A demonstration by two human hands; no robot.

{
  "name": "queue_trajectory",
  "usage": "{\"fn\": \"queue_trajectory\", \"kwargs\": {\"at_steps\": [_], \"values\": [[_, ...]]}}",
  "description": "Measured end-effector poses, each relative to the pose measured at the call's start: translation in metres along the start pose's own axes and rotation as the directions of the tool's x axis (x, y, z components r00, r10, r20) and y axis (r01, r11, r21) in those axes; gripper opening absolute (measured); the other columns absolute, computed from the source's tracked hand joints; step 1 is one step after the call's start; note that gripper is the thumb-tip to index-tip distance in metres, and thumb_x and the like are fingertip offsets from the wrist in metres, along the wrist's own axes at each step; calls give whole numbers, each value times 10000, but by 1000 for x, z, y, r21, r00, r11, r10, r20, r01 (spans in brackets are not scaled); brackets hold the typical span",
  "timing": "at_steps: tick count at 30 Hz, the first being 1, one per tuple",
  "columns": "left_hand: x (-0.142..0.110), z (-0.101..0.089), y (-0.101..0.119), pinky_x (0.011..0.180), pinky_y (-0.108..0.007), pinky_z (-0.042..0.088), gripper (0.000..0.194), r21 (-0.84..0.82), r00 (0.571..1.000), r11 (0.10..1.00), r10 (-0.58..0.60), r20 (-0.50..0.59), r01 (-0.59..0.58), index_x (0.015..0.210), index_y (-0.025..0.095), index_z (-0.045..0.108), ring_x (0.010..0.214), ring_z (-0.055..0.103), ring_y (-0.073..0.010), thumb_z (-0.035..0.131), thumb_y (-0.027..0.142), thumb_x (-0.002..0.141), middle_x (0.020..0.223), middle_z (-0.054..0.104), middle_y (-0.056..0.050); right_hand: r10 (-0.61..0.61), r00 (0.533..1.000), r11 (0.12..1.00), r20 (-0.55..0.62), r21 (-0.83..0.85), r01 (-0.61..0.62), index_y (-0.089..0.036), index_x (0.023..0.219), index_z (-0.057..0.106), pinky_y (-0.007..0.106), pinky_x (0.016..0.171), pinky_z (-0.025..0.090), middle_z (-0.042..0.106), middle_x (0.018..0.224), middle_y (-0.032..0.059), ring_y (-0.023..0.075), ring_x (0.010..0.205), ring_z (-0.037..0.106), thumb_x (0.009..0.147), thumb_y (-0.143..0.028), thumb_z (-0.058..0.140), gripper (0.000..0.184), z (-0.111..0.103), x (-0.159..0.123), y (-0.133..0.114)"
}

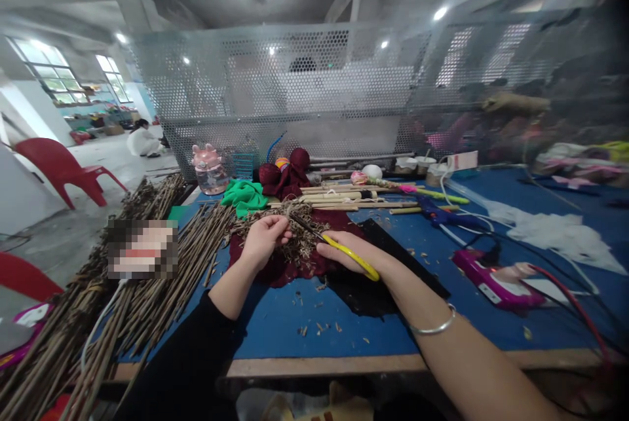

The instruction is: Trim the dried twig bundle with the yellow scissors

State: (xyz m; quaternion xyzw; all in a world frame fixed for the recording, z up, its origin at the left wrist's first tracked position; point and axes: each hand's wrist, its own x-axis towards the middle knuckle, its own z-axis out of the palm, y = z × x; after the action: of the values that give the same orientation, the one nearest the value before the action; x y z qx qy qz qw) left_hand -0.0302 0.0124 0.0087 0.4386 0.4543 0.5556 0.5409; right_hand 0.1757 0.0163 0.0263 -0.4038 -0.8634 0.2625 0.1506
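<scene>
My right hand (351, 252) is wrapped round the yellow handles of a pair of scissors (354, 255), whose dark blades point away to the left. The blade tips reach over a heap of dry brown plant bits (302, 247). Left of the blades, my left hand (268, 237) is pinched closed above the heap; what its fingers hold, if anything, is too small to name. Under the heap spreads a dark red cloth (275, 275), with a black cloth (363, 296) to its right. Several loose scraps lie on the blue tabletop (275, 332).
Long bundles of dry stalks (157, 303) cover the left side. Behind the heap are a green cloth (244, 197), a pink-lidded bottle (209, 169) and bamboo sticks (339, 195). A purple power strip (491, 283) with cables and a blue glue gun (437, 215) lie right.
</scene>
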Motion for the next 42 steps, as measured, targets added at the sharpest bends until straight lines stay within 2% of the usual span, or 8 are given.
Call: {"fn": "queue_trajectory", "kwargs": {"at_steps": [5, 14, 20, 26, 31, 34, 38, 42], "values": [[-4, 6, 0, 454, -160, 411, 388, 16, 997, 998, -56, 61, 55, 729, 127, 562, 489, 517, -53, 711, 446, 567, 612, 571, 5, -24, 1000, 999, 0, 24, 24, -170, 694, 463, 222, 551, 318, 458, 641, -29, 103, 595, 393, 800, -643, 320, 506, -1, 0, -1], [1, 0, -1, 451, -154, 411, 360, -77, 994, 997, 3, -108, -11, 743, 131, 556, 474, 511, -45, 711, 415, 586, 595, 561, 19, 37, 999, 999, 22, -32, -36, -176, 656, 427, 227, 540, 305, 441, 612, -33, 97, 560, 376, 806, -642, 304, 505, -8, -2, 5], [-8, 10, -2, 446, -171, 399, 339, 65, 991, 993, -101, 85, 95, 701, 131, 563, 462, 507, -56, 705, 414, 583, 596, 571, 4, 1, 1000, 999, 24, -44, 0, -173, 652, 429, 220, 538, 309, 467, 619, -28, 97, 569, 400, 797, -644, 325, 504, -5, -2, -2], [-11, 13, -9, 404, -183, 351, 243, 341, 992, 939, -88, 95, 51, 635, 148, 559, 418, 463, -71, 591, 382, 692, 520, 530, 18, 101, 993, 993, 63, -60, -97, -163, 594, 493, 213, 502, 296, 515, 559, -13, 95, 515, 421, 766, -676, 349, 560, -4, -3, 0], [-12, 2, 4, 610, -239, 439, 265, 776, 971, 593, 215, 103, -214, 753, 167, 662, 600, 575, -138, 509, 382, 762, 657, 655, -29, 127, 991, 984, -38, -124, -131, -169, 589, 537, 211, 502, 290, 542, 549, -1, 107, 514, 447, 738, -677, 403, 546, -2, 1, 6], [-10, -21, 24, 770, -263, 425, 302, 909, 919, 372, 392, 28, -187, 908, 185, 657, 823, 603, -175, 473, 394, 791, 904, 679, -64, 147, 974, 972, -172, -156, -175, -181, 617, 563, 217, 514, 295, 558, 560, 11, 122, 526, 469, 739, -670, 412, 526, 2, 6, 9], [-2, -62, 37, 680, -302, 429, 371, 992, 981, 48, 150, -123, 117, 889, 182, 648, 800, 605, -245, 610, 461, 648, 884, 670, -114, 149, 944, 968, -293, -152, -200, -190, 650, 581, 213, 518, 298, 596, 602, 25, 125, 534, 484, 753, -641, 425, 489, 9, 10, 9], [7, -79, 28, 593, -271, 387, 202, 998, 999, -42, 9, -48, 48, 685, 188, 645, 705, 590, -219, 649, 369, 596, 743, 656, -85, 117, 932, 967, -342, -173, -185, -192, 652, 574, 217, 540, 307, 612, 617, 34, 128, 537, 494, 762, -621, 433, 465, 14, 12, 6]]}}
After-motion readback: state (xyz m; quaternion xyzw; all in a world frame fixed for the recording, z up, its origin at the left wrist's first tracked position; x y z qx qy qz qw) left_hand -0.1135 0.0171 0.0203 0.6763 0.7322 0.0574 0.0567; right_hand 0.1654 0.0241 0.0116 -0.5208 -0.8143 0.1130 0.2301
